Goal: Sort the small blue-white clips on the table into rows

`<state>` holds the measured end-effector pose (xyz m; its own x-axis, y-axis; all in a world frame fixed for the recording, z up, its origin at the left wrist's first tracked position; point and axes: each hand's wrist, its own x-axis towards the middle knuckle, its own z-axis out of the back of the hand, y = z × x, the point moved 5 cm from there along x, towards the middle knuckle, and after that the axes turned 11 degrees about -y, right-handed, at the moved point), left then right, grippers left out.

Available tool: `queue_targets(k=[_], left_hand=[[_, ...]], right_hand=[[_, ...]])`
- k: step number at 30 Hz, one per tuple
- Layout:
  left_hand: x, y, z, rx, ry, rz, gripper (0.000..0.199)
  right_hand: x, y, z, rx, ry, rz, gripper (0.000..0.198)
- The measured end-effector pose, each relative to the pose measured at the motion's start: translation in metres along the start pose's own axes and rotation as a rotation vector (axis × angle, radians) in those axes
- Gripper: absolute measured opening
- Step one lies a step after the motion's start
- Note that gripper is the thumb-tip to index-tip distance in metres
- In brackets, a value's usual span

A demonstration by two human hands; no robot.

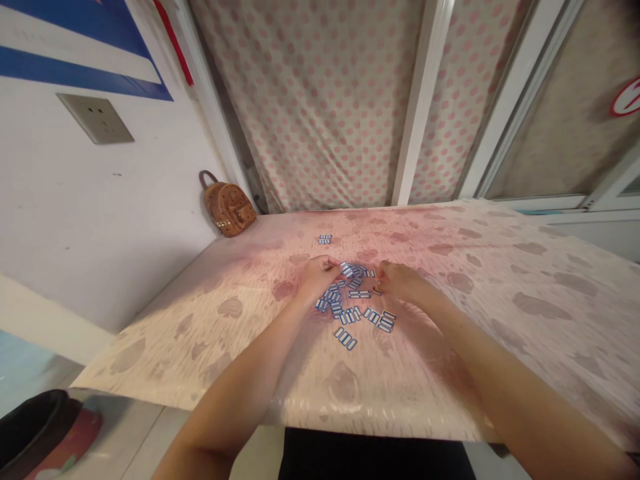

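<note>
Small flat blue-and-white pieces lie in a loose, overlapping heap on the table, each marked with pale bars. Along the heap's upper left edge is my left hand, its fingers curled together. Whatever it may pinch is too small to make out. My right hand rests at the heap's right side with bent fingers, beside a piece near its fingertips; its grip is partly hidden. One piece lies apart, nearer to me. Farther back, a small neat group of the same pieces sits beyond my left hand.
A heart-patterned cloth covers the table. At its far left corner a small brown backpack-shaped bag leans against the wall. Behind stands a dotted curtain with white frames. A dark-lined bin is on the floor at lower left.
</note>
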<state>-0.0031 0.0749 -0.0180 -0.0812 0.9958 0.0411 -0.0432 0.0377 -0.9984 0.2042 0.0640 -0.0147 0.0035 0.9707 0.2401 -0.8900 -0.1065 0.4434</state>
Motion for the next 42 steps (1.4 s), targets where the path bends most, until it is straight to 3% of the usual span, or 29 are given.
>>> queue_targets(k=[10, 14, 16, 21, 25, 35, 42], left_hand=[[0.001, -0.002, 0.003, 0.08, -0.037, -0.107, 0.006], [-0.002, -0.003, 0.0, -0.043, -0.054, -0.011, 0.008], [-0.005, -0.005, -0.002, -0.106, -0.051, 0.034, 0.009], [-0.017, -0.01, -0.008, -0.24, -0.018, 0.102, 0.003], [-0.022, -0.008, -0.012, -0.309, 0.015, 0.132, 0.013], [-0.025, -0.007, -0.016, -0.385, 0.047, 0.154, 0.012], [-0.027, -0.009, -0.015, -0.407, 0.001, 0.174, 0.01]], right_hand=[[0.006, 0.014, 0.01, 0.452, 0.002, -0.014, 0.011], [-0.001, 0.027, 0.007, 0.883, 0.051, -0.05, 0.024], [-0.003, 0.029, 0.005, 0.993, 0.027, -0.053, 0.032], [-0.004, 0.03, 0.004, 0.876, -0.12, 0.032, 0.031], [-0.005, 0.03, 0.008, 0.8, -0.21, 0.035, 0.027], [-0.007, 0.034, 0.013, 0.73, -0.272, 0.028, 0.023], [-0.01, 0.036, 0.023, 0.735, -0.406, 0.028, 0.022]])
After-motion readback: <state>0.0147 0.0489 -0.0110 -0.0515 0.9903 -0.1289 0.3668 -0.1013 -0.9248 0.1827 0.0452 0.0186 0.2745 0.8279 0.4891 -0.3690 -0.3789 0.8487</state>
